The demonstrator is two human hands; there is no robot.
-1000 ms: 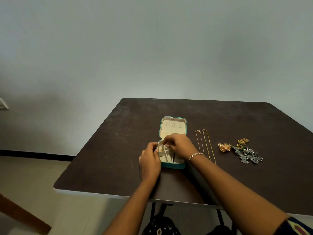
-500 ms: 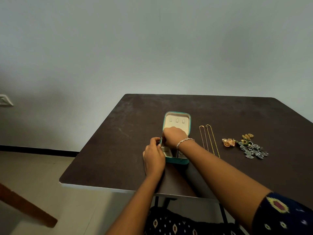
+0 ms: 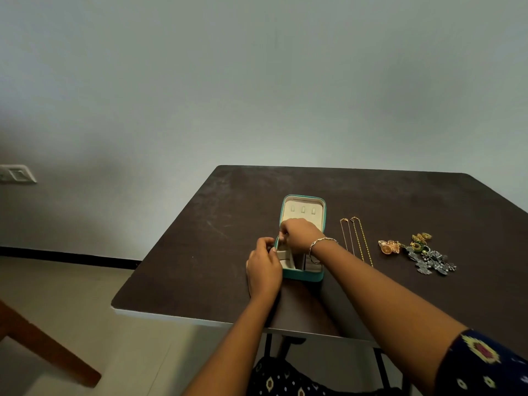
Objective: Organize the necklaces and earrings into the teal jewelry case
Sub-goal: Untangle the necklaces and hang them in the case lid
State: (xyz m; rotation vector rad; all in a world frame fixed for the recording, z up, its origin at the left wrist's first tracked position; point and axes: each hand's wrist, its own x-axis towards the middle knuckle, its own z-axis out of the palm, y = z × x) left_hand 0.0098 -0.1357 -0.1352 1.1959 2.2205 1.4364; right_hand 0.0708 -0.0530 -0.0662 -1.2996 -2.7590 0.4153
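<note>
At table [image 3: 200, 252] centre, open teal case [image 3: 303, 274]. Left hand [image 3: 264, 267] touching its left wall; right hand [image 3: 300, 235] pinched over back-left compartment, contents hidden, grip unclear. Best to steady case, seat piece gently. Beside case: two chains [image 3: 355, 238]; farther right, earrings [image 3: 418, 251] heaped, uncountable.

The counter [image 3: 228, 224] is dark, matt and scuffed. The teal jewelry case [image 3: 303, 275] has a smooth skin and cream, cloth-like lining. Right of the grip lie thin gold-coloured metal chains [image 3: 357, 238] and dull silvery and gold earrings [image 3: 420, 252].
</note>
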